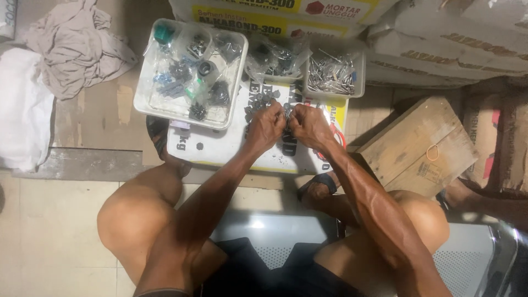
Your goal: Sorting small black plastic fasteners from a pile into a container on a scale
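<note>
A crumpled beige cloth [74,41] is seen at the upper left, with a white sack [22,107] just below it. A white tray [144,93] is filled with small bags of dark and blue hardware, and a smaller clear container [335,74] — packed with metal nails — is set to its right. A wooden box [418,146] — a rubber band [433,152] laid on top — is placed at the right.
</note>
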